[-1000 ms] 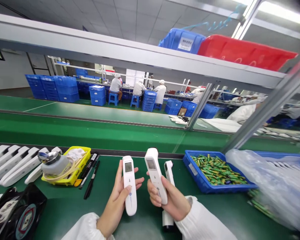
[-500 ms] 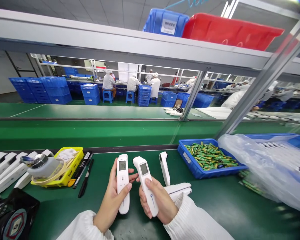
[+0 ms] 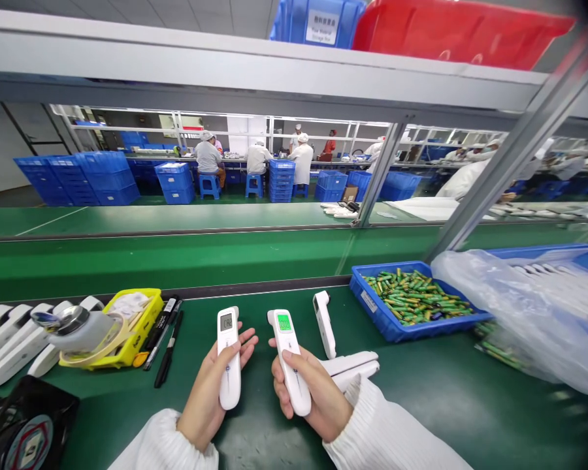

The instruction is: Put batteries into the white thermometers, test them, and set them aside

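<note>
My left hand holds a white infrared thermometer upright, thumb across its front and the other fingers stretched out behind it. Grey characters show on that one's screen. In my right hand is a second infrared thermometer, its screen lit green and my thumb resting below the screen. Just beyond the right hand a third white thermometer lies on the green bench. More white thermometer bodies lie beside my right wrist, partly hidden by the sleeve.
A blue tray of green batteries sits at the right, next to a plastic-covered blue tray. To the left are pens, a yellow basket, a metal-topped bottle and a row of white thermometers. Metal posts rise beyond; people sit farther back.
The right thermometer's screen has turned from grey to lit green. My left hand has moved slightly left with its thermometer, and the hands are farther apart.
</note>
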`<action>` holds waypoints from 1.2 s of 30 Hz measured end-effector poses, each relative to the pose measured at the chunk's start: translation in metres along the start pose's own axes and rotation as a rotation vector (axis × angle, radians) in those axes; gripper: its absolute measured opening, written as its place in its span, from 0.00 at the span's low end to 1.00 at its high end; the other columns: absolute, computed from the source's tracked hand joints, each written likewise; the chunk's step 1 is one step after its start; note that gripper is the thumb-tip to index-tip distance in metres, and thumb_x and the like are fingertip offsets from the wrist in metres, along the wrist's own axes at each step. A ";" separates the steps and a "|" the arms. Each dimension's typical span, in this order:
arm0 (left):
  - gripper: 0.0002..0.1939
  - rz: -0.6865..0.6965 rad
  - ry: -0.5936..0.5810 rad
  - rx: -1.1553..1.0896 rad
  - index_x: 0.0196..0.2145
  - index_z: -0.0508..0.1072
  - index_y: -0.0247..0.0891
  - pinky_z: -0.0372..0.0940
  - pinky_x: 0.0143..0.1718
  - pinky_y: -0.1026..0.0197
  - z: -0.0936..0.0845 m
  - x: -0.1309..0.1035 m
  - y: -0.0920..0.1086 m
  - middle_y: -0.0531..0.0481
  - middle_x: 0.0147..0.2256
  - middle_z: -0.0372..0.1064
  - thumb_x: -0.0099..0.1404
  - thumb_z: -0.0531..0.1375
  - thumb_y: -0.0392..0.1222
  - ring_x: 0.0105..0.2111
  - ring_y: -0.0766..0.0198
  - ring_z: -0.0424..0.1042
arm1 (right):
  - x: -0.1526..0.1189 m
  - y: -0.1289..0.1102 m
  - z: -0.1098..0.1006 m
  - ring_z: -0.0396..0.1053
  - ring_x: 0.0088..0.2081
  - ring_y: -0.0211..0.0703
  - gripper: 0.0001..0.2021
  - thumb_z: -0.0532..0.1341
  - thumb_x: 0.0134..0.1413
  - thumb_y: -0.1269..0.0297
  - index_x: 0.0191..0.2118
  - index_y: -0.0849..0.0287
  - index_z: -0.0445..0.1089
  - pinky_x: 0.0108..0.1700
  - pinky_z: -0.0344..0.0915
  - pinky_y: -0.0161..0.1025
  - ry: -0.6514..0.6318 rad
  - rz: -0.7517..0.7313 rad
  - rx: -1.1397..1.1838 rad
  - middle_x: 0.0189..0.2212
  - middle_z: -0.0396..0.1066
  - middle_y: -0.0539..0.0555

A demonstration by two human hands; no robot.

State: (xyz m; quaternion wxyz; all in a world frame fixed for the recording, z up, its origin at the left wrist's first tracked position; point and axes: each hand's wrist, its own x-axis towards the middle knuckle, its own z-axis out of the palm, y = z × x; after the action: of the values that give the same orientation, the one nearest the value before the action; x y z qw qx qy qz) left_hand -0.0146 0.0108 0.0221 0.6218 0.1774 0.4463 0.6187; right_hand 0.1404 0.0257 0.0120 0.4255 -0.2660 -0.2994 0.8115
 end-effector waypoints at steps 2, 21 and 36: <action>0.26 0.005 -0.004 -0.014 0.57 0.57 0.32 0.66 0.51 0.58 0.000 0.000 0.000 0.37 0.46 0.72 0.62 0.57 0.31 0.48 0.55 0.71 | 0.000 0.000 -0.001 0.60 0.15 0.33 0.22 0.64 0.49 0.56 0.45 0.63 0.60 0.11 0.59 0.28 0.011 0.020 0.000 0.19 0.65 0.47; 0.23 0.160 -0.265 0.254 0.48 0.62 0.41 0.64 0.38 0.64 -0.004 -0.012 -0.016 0.50 0.39 0.72 0.57 0.64 0.41 0.36 0.64 0.70 | -0.008 0.015 0.002 0.64 0.13 0.33 0.22 0.56 0.58 0.55 0.54 0.57 0.50 0.10 0.55 0.23 -0.206 -0.015 -0.327 0.22 0.64 0.45; 0.27 0.161 -0.237 0.273 0.50 0.60 0.42 0.64 0.37 0.61 -0.004 -0.012 -0.016 0.48 0.43 0.72 0.55 0.65 0.44 0.41 0.57 0.71 | -0.009 0.014 0.002 0.63 0.13 0.32 0.20 0.54 0.59 0.53 0.52 0.58 0.52 0.11 0.54 0.24 -0.224 -0.032 -0.354 0.21 0.64 0.45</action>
State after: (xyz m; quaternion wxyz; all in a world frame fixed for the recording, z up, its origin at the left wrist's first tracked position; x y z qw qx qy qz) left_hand -0.0058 -0.0046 0.0121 0.5885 0.3670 0.4340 0.5750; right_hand 0.1360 0.0110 0.0056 0.3488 -0.2400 -0.4871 0.7638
